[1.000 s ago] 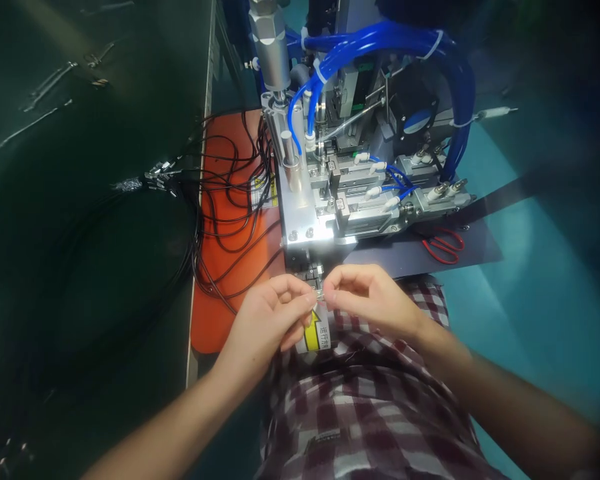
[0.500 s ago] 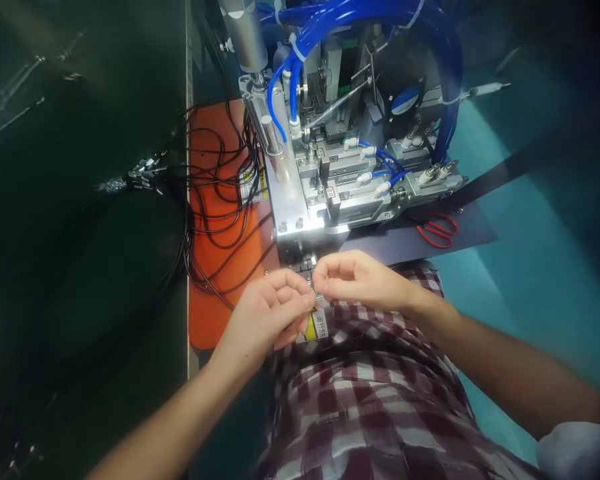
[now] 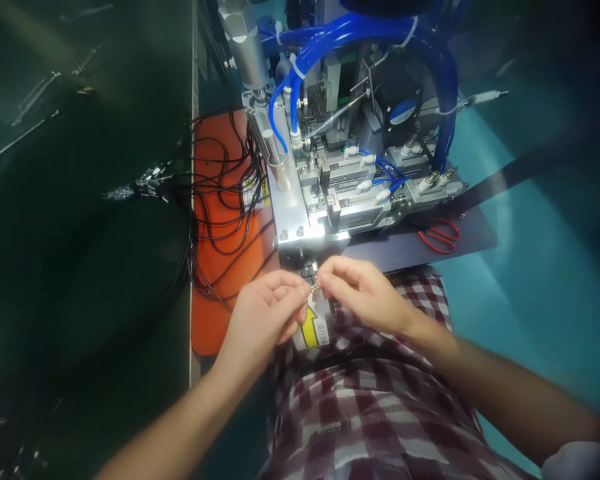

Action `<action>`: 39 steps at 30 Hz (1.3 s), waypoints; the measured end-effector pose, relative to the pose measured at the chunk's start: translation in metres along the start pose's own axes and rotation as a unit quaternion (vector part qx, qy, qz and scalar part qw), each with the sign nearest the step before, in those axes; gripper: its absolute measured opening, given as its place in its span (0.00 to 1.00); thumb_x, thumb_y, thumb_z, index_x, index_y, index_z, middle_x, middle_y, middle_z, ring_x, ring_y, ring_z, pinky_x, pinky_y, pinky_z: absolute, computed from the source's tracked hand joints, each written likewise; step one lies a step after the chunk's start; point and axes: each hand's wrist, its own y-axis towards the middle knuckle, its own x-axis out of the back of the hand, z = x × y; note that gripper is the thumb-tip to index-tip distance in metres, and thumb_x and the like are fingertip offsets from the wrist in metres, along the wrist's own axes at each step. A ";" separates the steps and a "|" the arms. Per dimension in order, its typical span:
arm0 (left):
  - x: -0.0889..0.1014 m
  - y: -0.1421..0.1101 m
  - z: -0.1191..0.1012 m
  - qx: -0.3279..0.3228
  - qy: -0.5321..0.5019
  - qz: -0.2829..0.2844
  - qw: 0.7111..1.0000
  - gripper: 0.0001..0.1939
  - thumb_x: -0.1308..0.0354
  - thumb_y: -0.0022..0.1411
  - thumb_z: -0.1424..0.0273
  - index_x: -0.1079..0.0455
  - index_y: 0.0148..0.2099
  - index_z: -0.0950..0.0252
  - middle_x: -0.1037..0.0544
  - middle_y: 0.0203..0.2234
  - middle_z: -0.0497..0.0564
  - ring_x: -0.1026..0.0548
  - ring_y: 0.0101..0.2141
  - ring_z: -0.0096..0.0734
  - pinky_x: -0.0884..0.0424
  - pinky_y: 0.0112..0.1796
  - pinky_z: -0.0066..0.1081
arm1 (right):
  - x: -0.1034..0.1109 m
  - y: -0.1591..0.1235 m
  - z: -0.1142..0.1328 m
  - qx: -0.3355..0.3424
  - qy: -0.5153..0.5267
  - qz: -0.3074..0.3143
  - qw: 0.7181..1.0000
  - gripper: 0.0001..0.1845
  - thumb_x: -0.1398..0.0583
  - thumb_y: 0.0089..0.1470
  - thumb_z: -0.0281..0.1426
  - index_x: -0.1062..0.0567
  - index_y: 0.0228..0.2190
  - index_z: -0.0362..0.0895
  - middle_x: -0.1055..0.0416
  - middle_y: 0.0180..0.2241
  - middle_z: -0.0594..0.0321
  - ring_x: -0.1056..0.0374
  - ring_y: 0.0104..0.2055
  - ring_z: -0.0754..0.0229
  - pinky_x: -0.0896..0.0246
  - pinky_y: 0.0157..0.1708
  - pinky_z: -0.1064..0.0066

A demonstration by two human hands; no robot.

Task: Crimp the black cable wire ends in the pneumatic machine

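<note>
My left hand [image 3: 267, 310] is closed in a pinch, thumb against fingertips. Between its tips and those of my right hand [image 3: 360, 290] shows a small shiny metal piece [image 3: 313, 288], too small to name exactly. The right thumb and forefinger are also pinched together at the other end of this piece. Just beyond the fingertips sits the black front block [image 3: 307, 268] of the machine [image 3: 340, 200]. Below them is a white label with a yellow arrow [image 3: 309, 330].
Black cables [image 3: 220, 233] with metal ends run over an orange board [image 3: 207, 333] at left. Red-handled scissors [image 3: 440, 237] lie partly under the machine's right side. Thick blue air hoses [image 3: 360, 30] arch over the machine. Blurred metal rods [image 3: 25, 137] lie far left.
The view has shifted slightly, so the machine sits a little lower. My right hand has tilted, and the small metal piece between the fingertips now shows more clearly.
</note>
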 end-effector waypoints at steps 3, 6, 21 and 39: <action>-0.001 0.002 -0.001 -0.004 -0.007 0.000 1.000 0.09 0.40 0.57 0.66 0.33 0.30 0.66 0.31 0.15 0.43 0.46 0.11 0.14 0.52 0.15 0.20 | -0.002 0.000 0.001 0.045 -0.109 -0.011 0.993 0.13 0.48 0.61 0.33 0.35 0.25 0.43 0.38 0.23 0.68 0.43 0.26 0.65 0.48 0.27 0.72; 0.000 0.003 -0.002 0.001 -0.009 0.014 1.000 0.10 0.40 0.58 0.66 0.35 0.29 0.66 0.31 0.15 0.43 0.46 0.12 0.14 0.53 0.15 0.20 | 0.000 0.004 0.000 0.078 -0.155 0.002 0.985 0.12 0.48 0.62 0.32 0.35 0.26 0.44 0.39 0.23 0.69 0.44 0.25 0.66 0.49 0.27 0.72; 0.002 0.008 0.008 -0.300 0.335 -0.077 0.890 0.05 0.44 0.61 0.71 0.26 0.36 0.63 0.24 0.30 0.50 0.27 0.32 0.30 0.32 0.34 0.27 | -0.015 0.007 -0.019 0.033 0.043 -0.080 0.995 0.13 0.46 0.59 0.34 0.36 0.24 0.44 0.43 0.22 0.68 0.46 0.25 0.65 0.48 0.25 0.72; 0.022 0.033 0.016 -0.470 0.540 -0.027 0.697 0.15 0.52 0.62 0.82 0.27 0.46 0.74 0.27 0.30 0.57 0.28 0.31 0.33 0.30 0.30 0.29 | -0.016 0.020 -0.042 0.025 0.021 -0.142 0.989 0.12 0.46 0.59 0.32 0.37 0.24 0.45 0.43 0.23 0.68 0.45 0.27 0.64 0.47 0.27 0.72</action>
